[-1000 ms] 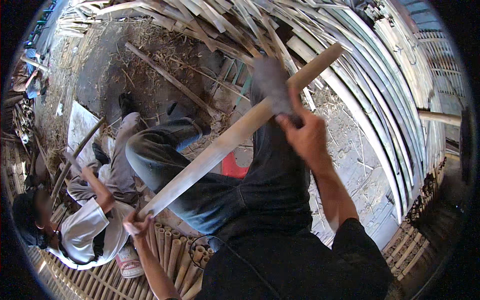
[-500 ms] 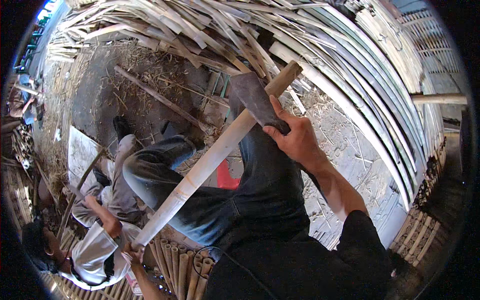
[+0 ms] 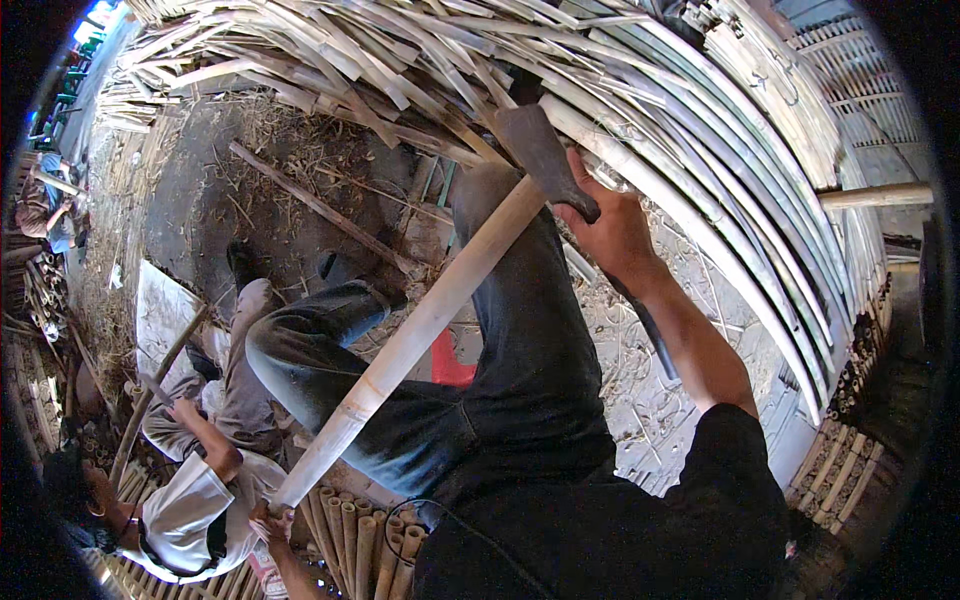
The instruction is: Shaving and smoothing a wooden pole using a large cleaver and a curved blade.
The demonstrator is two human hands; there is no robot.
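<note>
Your left fingers (image 3: 266, 523) clasp bamboo (image 3: 385, 360) at seven o'clock, its tip unclear by the blade (image 3: 535, 145) your right fingers (image 3: 579, 169) grip.

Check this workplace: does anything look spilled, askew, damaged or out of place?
Mostly the floor: plant debris lies scattered over it, with a loose pole lying aslant there. Beyond, the bamboo strips form a jumbled pile, ends pointing various ways. The held bamboo piece shows no obvious damage.

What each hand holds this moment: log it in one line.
left hand: bamboo piece, near end | right hand: broad-bladed knife, blade by far end | nearby: co-worker, seated left
</note>
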